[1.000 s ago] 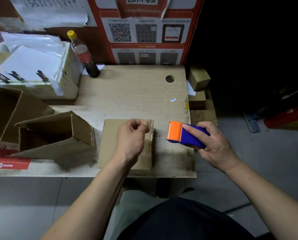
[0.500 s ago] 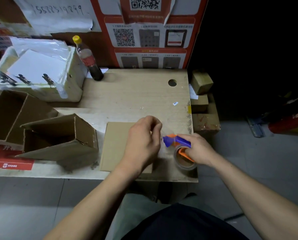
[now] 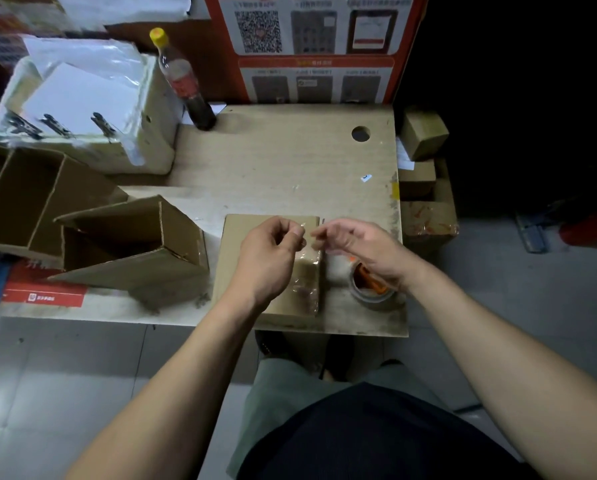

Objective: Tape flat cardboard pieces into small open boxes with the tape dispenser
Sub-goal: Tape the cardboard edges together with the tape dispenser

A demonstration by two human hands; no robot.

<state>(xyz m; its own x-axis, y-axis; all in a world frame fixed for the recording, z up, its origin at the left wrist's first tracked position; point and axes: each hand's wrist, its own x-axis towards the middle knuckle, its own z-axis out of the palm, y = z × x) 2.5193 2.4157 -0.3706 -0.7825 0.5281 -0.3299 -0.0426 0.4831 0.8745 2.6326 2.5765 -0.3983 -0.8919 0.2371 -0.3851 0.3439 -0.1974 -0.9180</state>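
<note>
at the near right corner of the pale wooden tabletop (image 3: pixel 290 161), my left hand (image 3: pixel 267 261) and right hand (image 3: pixel 363 245) hover close together over the flat brown cardboard piece (image 3: pixel 241 237), each with fingertips pinched on a strip of clear tape (image 3: pixel 307 271) that runs down the cardboard's right side. the cardboard's near edge almost meets the table's near edge. just right of it, under my right wrist, lies the one tape dispenser with its orange core (image 3: pixel 370 289), close to the table's right edge. the far middle of the table is bare. left sit two open brown cardboard boxes, the near one (image 3: pixel 134 247) tipped and empty, the far one (image 3: pixel 30 199) divided. one yellow-capped dark bottle (image 3: pixel 186 84) stands far left.
</note>
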